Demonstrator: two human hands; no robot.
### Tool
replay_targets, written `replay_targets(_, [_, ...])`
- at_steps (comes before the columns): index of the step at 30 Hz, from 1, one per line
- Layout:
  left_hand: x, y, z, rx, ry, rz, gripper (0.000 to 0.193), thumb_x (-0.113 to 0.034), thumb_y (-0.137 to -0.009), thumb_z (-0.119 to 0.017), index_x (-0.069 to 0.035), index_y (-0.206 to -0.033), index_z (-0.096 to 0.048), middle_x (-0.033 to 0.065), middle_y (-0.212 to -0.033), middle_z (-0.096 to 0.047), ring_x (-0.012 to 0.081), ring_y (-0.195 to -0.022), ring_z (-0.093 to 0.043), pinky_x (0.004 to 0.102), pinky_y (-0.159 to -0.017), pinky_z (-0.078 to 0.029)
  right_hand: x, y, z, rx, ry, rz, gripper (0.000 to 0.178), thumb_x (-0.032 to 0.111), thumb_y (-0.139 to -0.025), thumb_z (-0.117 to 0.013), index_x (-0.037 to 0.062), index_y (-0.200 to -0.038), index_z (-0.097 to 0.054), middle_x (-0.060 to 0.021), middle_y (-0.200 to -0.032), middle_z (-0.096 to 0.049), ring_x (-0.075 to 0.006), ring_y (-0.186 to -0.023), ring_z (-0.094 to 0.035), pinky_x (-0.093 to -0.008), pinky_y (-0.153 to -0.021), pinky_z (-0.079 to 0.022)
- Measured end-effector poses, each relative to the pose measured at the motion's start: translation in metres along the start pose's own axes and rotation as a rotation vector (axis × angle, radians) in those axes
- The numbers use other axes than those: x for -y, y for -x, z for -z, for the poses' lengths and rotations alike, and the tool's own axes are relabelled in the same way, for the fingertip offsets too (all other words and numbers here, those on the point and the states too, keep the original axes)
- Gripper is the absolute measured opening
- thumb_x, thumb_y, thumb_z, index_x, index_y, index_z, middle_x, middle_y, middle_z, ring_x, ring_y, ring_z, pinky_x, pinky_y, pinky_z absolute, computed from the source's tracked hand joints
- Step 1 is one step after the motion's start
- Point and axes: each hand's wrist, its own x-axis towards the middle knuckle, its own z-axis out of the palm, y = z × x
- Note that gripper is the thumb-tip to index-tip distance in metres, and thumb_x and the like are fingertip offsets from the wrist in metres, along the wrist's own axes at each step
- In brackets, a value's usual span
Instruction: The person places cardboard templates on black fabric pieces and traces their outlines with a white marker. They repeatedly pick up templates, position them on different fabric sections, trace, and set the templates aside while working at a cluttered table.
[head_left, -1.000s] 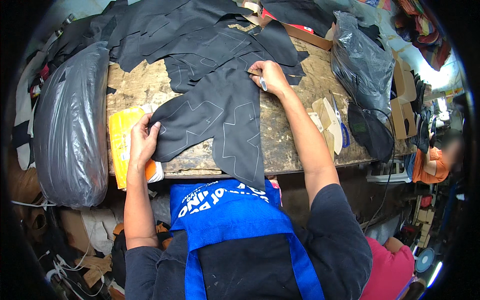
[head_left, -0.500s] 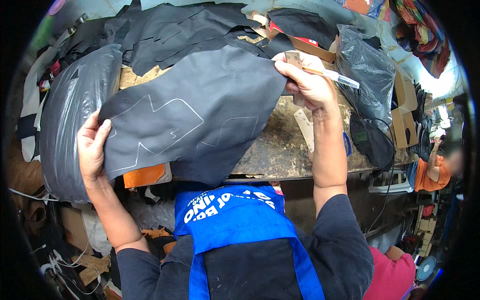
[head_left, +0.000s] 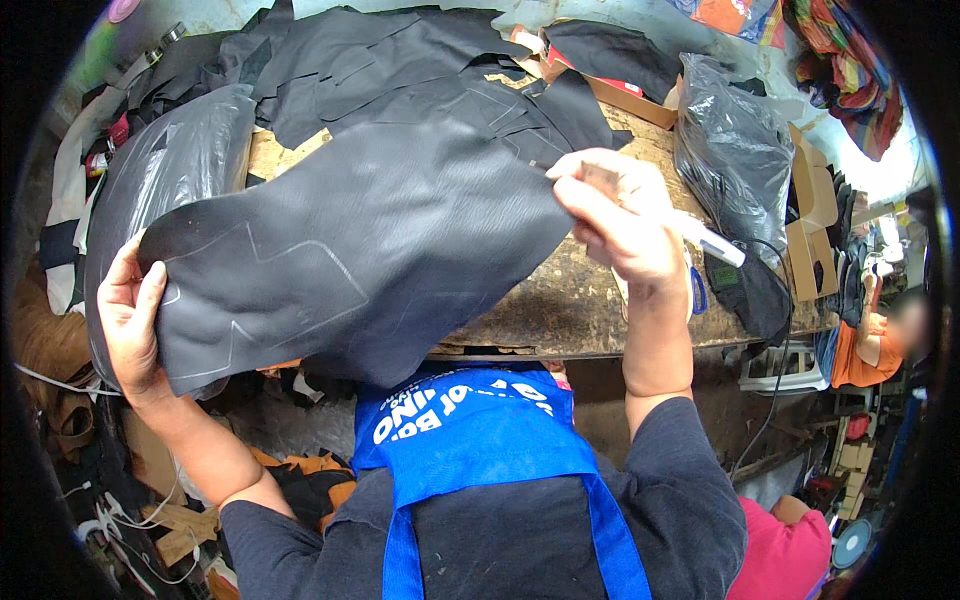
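Observation:
A wide black sheet (head_left: pixel 370 220), which looks like leather, is held up over the workbench between my two hands. White outlines with zigzag corners are drawn on its left half. My left hand (head_left: pixel 132 325) grips the left edge, thumb on top. At the far right corner, my right hand (head_left: pixel 625 215) pinches the sheet. That same hand also keeps hold of a white pen (head_left: pixel 712 240), whose capped-looking end sticks out to the right. A flat brownish strip (head_left: pixel 602 180) shows partly behind its fingers.
Black leather-like pieces (head_left: pixel 380 65) are heaped along the back of the worn wooden bench (head_left: pixel 560 315). A plastic-wrapped bundle (head_left: pixel 195 140) stands at left, a clear bag (head_left: pixel 735 130) and cardboard box (head_left: pixel 812 220) at right. Another person in orange (head_left: pixel 862 350) is far right.
My left hand has moved left and slightly down, pulling the sheet more taut. My right hand has turned, so the pen points lower and the strip is more hidden.

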Motion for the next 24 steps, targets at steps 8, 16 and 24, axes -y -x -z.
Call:
replay_targets(8, [0.045,-0.051,-0.007,0.319,-0.511,0.146,0.036,-0.003,-0.08,-0.062,0.005,-0.115,-0.058,0.0108,-0.109,-0.063,0.0173,-0.099,-0.058,0.029,-0.089,-0.043,-0.115,0.0,-0.049,0.009,0.239,-0.07,0.007,0.005,-0.082,-0.064,0.0005,-0.088,-0.063,0.0003,-0.072,-0.06,-0.0062,-0.067,-0.051,-0.0243,-0.059,-0.043])
replay_targets(16, [0.087,-0.111,-0.086,0.117,-0.847,-0.108,0.043,-0.01,-0.071,-0.072,-0.005,-0.112,-0.06,0.0161,-0.104,-0.062,0.0266,-0.095,-0.061,0.0357,-0.082,-0.048,-0.153,-0.082,-0.052,-0.239,0.684,0.313,0.016,0.004,-0.071,-0.065,0.0009,-0.086,-0.063,-0.0137,-0.075,-0.065,-0.0257,-0.067,-0.065,-0.0334,-0.061,-0.05])
replay_targets(24, [0.116,-0.074,-0.224,0.404,-0.033,0.335,0.034,-0.015,-0.082,-0.069,0.003,-0.11,-0.061,0.0052,-0.087,-0.064,0.0103,-0.08,-0.06,0.0242,-0.074,-0.049,-0.171,-0.164,-0.032,-0.505,0.992,0.043,0.023,0.011,-0.07,-0.069,0.005,-0.092,-0.064,-0.0191,-0.087,-0.066,-0.0362,-0.085,-0.064,-0.0447,-0.075,-0.05])
